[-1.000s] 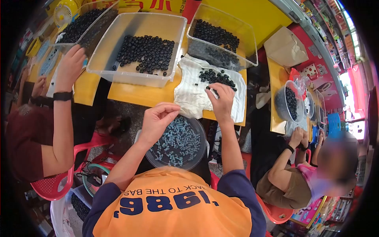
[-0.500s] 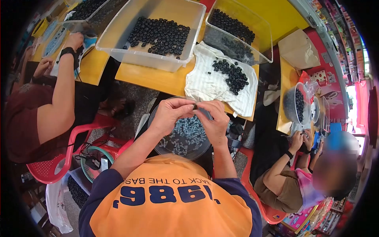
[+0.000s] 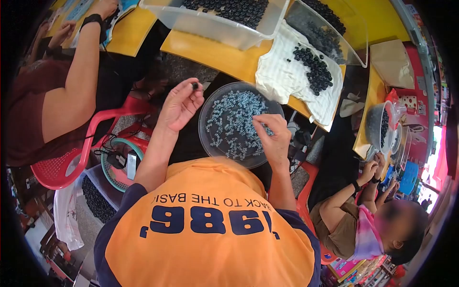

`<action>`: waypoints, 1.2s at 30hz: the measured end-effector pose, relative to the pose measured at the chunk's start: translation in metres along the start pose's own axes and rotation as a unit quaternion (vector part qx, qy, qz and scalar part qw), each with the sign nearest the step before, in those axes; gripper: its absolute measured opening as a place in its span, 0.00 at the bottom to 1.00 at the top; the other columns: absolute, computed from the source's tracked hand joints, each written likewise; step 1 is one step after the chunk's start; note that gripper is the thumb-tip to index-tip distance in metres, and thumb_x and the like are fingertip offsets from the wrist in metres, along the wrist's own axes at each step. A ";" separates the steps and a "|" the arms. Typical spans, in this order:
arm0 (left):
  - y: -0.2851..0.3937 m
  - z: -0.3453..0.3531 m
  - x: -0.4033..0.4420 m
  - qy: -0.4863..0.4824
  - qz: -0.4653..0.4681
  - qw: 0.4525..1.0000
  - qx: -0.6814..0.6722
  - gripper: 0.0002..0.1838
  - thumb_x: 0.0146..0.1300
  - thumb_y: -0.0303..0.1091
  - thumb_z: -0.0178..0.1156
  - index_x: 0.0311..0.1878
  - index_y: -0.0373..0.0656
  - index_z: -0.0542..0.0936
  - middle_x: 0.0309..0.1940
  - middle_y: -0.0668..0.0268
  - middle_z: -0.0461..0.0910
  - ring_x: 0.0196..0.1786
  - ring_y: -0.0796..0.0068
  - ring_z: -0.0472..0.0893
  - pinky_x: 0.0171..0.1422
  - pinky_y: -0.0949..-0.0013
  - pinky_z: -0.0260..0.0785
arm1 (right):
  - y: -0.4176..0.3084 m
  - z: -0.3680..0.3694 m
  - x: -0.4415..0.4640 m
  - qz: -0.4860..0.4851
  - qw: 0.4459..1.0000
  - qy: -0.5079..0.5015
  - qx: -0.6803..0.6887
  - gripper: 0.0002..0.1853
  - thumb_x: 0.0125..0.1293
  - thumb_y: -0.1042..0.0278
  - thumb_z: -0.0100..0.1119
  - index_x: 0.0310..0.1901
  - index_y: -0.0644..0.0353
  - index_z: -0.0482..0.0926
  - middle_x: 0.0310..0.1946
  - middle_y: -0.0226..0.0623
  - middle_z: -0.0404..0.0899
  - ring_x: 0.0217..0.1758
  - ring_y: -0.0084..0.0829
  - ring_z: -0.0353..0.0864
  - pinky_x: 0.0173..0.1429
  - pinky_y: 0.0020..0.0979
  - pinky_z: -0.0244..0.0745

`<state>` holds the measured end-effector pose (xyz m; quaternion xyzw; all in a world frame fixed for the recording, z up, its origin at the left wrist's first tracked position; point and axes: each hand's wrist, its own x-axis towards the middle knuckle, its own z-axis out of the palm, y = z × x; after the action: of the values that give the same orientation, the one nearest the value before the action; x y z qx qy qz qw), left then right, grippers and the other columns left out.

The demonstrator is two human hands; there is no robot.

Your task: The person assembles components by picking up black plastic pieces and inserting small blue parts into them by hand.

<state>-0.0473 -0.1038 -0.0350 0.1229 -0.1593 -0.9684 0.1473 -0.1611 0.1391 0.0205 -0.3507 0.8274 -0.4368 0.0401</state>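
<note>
My left hand [image 3: 182, 106] is raised left of the round tub, pinching a small black round piece [image 3: 194, 86] between thumb and fingertips. My right hand [image 3: 276, 138] hovers over the right side of the round clear tub [image 3: 202, 136]. Its thumb and index finger come together; whatever is between them is too small to make out. Many small light-blue, spring-like parts [image 3: 234, 112] lie spread across the tub's bottom. Beyond the tub, more black round pieces [image 3: 318, 76] are piled on a white cloth [image 3: 277, 69] on the table.
The yellow table [image 3: 205, 50] bears a large clear bin [image 3: 253, 40] of black pieces and another clear bin [image 3: 356, 52]. Co-workers sit at both sides, one arm [image 3: 71, 81] on the left. A red chair [image 3: 91, 138] and a green-rimmed basket [image 3: 107, 167] stand lower left.
My hands, together over the tub before, have parted. The left moved left with the black piece; the right moved right and down above the tub. The view has shifted, placing the table higher.
</note>
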 end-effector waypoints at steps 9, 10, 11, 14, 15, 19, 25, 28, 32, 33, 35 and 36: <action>-0.004 -0.017 -0.004 -0.025 -0.025 0.998 -0.046 0.11 0.67 0.29 0.57 0.50 0.38 0.79 0.41 0.59 0.83 0.41 0.71 0.84 0.48 0.67 0.79 | -0.013 0.043 -0.004 -0.108 0.983 -0.093 -0.117 0.06 0.50 0.70 0.69 0.31 0.54 0.83 0.29 0.28 0.75 0.39 0.33 0.72 0.49 0.35 0.62; -0.005 -0.016 -0.006 -0.023 -0.035 0.998 -0.039 0.11 0.67 0.30 0.58 0.51 0.38 0.78 0.41 0.59 0.82 0.40 0.71 0.82 0.48 0.67 0.78 | -0.014 0.047 -0.003 -0.095 0.982 -0.104 -0.124 0.05 0.51 0.70 0.68 0.31 0.54 0.83 0.30 0.28 0.75 0.39 0.33 0.72 0.49 0.36 0.63; -0.005 -0.015 -0.007 -0.021 -0.045 0.998 -0.031 0.12 0.67 0.31 0.58 0.51 0.39 0.78 0.42 0.59 0.81 0.39 0.71 0.80 0.49 0.67 0.77 | -0.015 0.050 -0.003 -0.082 0.981 -0.113 -0.131 0.05 0.51 0.70 0.68 0.31 0.54 0.83 0.30 0.29 0.75 0.39 0.34 0.73 0.49 0.36 0.63; -0.005 -0.012 -0.010 -0.035 -0.053 0.997 -0.053 0.12 0.66 0.30 0.58 0.51 0.39 0.78 0.41 0.60 0.81 0.41 0.70 0.81 0.50 0.66 0.77 | -0.016 0.059 -0.003 -0.087 0.981 -0.129 -0.120 0.05 0.52 0.70 0.67 0.32 0.54 0.84 0.31 0.29 0.75 0.40 0.34 0.73 0.50 0.37 0.63; -0.006 -0.011 -0.011 -0.044 -0.058 0.995 -0.062 0.12 0.66 0.30 0.58 0.51 0.39 0.78 0.41 0.60 0.81 0.42 0.70 0.81 0.50 0.66 0.77 | -0.018 0.062 -0.003 -0.089 0.980 -0.133 -0.120 0.05 0.52 0.70 0.67 0.32 0.54 0.84 0.31 0.29 0.75 0.40 0.34 0.73 0.50 0.37 0.63; -0.007 -0.011 -0.011 -0.048 -0.055 0.995 -0.074 0.11 0.67 0.29 0.57 0.51 0.38 0.78 0.42 0.58 0.82 0.42 0.69 0.83 0.51 0.67 0.78 | -0.020 0.067 -0.006 -0.108 0.974 -0.147 -0.133 0.08 0.51 0.71 0.67 0.35 0.54 0.84 0.32 0.30 0.76 0.41 0.34 0.73 0.50 0.36 0.64; -0.007 -0.010 -0.011 -0.051 -0.060 0.994 -0.076 0.12 0.66 0.29 0.58 0.51 0.39 0.78 0.42 0.59 0.82 0.43 0.69 0.83 0.50 0.66 0.78 | -0.018 0.050 -0.009 -0.077 0.971 -0.165 -0.152 0.08 0.50 0.73 0.66 0.34 0.54 0.84 0.32 0.30 0.76 0.41 0.35 0.73 0.51 0.37 0.64; -0.008 -0.010 -0.010 -0.061 -0.066 0.993 -0.081 0.11 0.66 0.29 0.58 0.51 0.39 0.78 0.42 0.59 0.82 0.43 0.69 0.83 0.50 0.66 0.78 | -0.018 0.048 -0.010 -0.064 0.974 -0.149 -0.160 0.08 0.50 0.73 0.66 0.34 0.54 0.84 0.32 0.30 0.76 0.41 0.34 0.73 0.51 0.37 0.64; -0.008 -0.008 -0.011 -0.049 -0.071 0.993 -0.082 0.11 0.66 0.29 0.58 0.51 0.39 0.78 0.42 0.59 0.82 0.43 0.70 0.83 0.50 0.67 0.78 | -0.017 0.055 -0.009 -0.083 0.975 -0.144 -0.147 0.08 0.50 0.72 0.66 0.34 0.53 0.84 0.32 0.30 0.76 0.41 0.34 0.73 0.50 0.36 0.64; -0.008 -0.008 -0.012 -0.044 -0.070 0.993 -0.079 0.11 0.66 0.29 0.58 0.50 0.39 0.78 0.42 0.59 0.82 0.42 0.70 0.83 0.50 0.67 0.78 | -0.019 0.057 -0.009 -0.084 0.975 -0.144 -0.147 0.08 0.50 0.72 0.66 0.34 0.53 0.84 0.32 0.30 0.76 0.41 0.34 0.73 0.50 0.36 0.64; -0.007 -0.007 -0.012 -0.042 -0.068 0.993 -0.082 0.11 0.66 0.29 0.58 0.50 0.39 0.78 0.41 0.59 0.83 0.42 0.70 0.83 0.50 0.67 0.78 | -0.021 0.061 -0.007 -0.099 0.970 -0.152 -0.161 0.06 0.53 0.71 0.66 0.34 0.54 0.84 0.32 0.29 0.77 0.40 0.34 0.74 0.50 0.35 0.64; -0.006 -0.007 -0.012 -0.041 -0.068 0.993 -0.085 0.11 0.66 0.29 0.58 0.50 0.40 0.78 0.41 0.59 0.83 0.42 0.70 0.83 0.50 0.67 0.78 | -0.021 0.062 -0.006 -0.100 0.970 -0.153 -0.162 0.06 0.53 0.71 0.66 0.34 0.54 0.84 0.32 0.29 0.77 0.40 0.34 0.74 0.50 0.35 0.64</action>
<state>-0.0354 -0.0960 -0.0416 0.0804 -0.0741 -0.9904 0.0843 -0.1222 0.0915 -0.0036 -0.4966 0.8317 -0.2397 0.0651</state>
